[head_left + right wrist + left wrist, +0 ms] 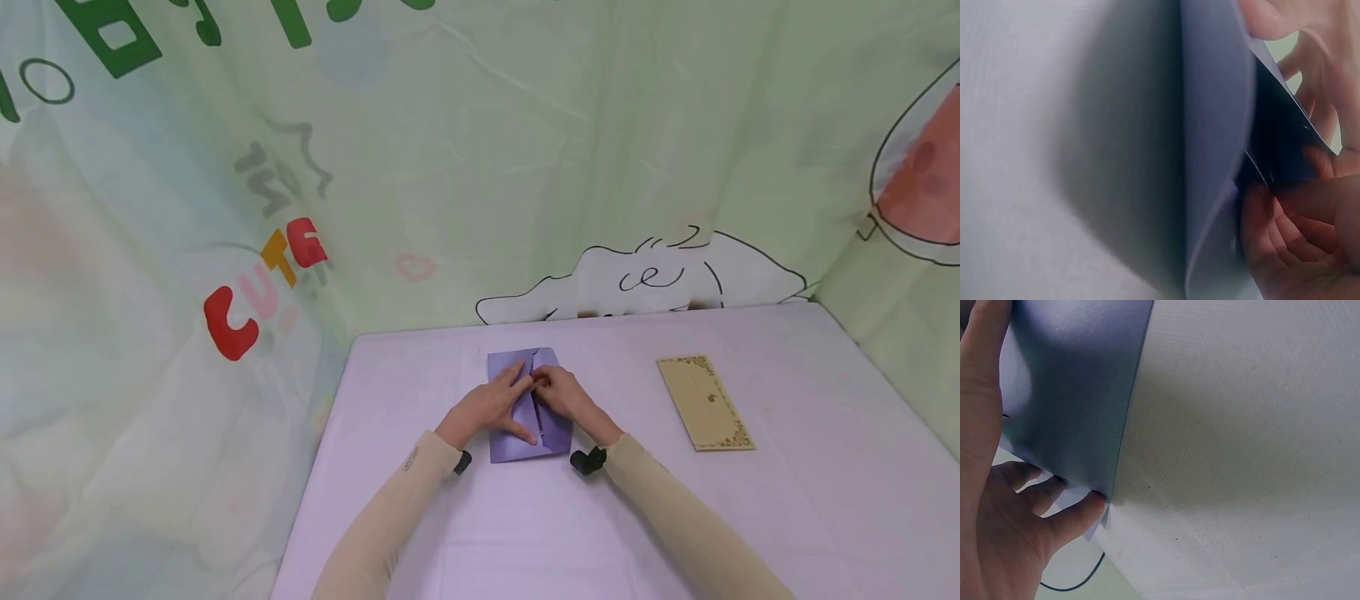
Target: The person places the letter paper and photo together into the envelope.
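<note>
A purple paper envelope (555, 433), its two side flaps meeting near the centre line, lies on the table between my hands. My left hand (487, 407) is spread across the left flap with thumb and fingers apart. In the left wrist view its fingertips reach the far edge of the envelope (1079, 381). My right hand (566, 396) has curled fingers at the central gap. The right wrist view shows this right hand (1304, 244) pinching a thin edge inside the dark opening, where the flap bows upward. What lies deeper in the opening is hidden.
A tan rectangular card (705, 404) with ornamental brown corners lies to the right on the pale lilac tabletop (525, 533). Printed curtains (525, 167) hang behind the table's far edge and along its left side.
</note>
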A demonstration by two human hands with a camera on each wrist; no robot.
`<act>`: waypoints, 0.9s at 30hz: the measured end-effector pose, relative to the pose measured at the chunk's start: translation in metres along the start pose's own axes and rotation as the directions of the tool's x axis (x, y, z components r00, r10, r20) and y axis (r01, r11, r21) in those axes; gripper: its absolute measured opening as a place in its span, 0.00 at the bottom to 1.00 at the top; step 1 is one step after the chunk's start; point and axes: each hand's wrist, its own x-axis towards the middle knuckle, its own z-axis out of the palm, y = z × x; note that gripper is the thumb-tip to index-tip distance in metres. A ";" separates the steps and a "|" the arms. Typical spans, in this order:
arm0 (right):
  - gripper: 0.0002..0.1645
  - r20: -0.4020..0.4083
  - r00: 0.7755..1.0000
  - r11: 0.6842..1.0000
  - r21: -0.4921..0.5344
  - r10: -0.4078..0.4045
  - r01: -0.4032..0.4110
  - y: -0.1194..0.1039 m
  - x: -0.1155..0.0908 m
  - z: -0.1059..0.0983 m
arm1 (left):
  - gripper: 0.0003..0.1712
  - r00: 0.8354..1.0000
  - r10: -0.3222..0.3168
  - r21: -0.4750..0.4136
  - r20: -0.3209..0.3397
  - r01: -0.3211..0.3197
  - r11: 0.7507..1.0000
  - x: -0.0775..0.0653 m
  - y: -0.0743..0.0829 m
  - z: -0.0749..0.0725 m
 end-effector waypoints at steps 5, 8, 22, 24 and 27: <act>0.15 -0.017 1.000 0.999 -0.029 -0.018 0.018 -0.002 -0.002 -0.002 | 0.59 1.000 0.009 -0.002 -0.006 -0.009 1.000 0.001 0.001 -0.001; 0.16 -0.024 0.999 0.999 -0.038 -0.026 0.025 -0.003 -0.005 -0.004 | 0.58 1.000 0.006 0.000 -0.005 -0.006 1.000 0.001 0.001 -0.001; 0.18 -0.023 0.991 0.979 -0.160 -0.133 0.128 -0.002 -0.031 -0.022 | 0.54 1.000 -0.016 0.010 0.007 0.016 1.000 0.002 0.001 0.001; 0.18 -0.023 0.991 0.976 -0.176 -0.134 0.128 0.000 -0.035 -0.025 | 0.55 1.000 -0.013 0.011 0.008 0.013 1.000 0.003 0.001 0.001; 0.18 -0.025 0.992 0.975 -0.185 -0.128 0.121 0.004 -0.040 -0.031 | 0.55 1.000 -0.010 0.006 0.013 0.010 1.000 0.003 0.001 0.001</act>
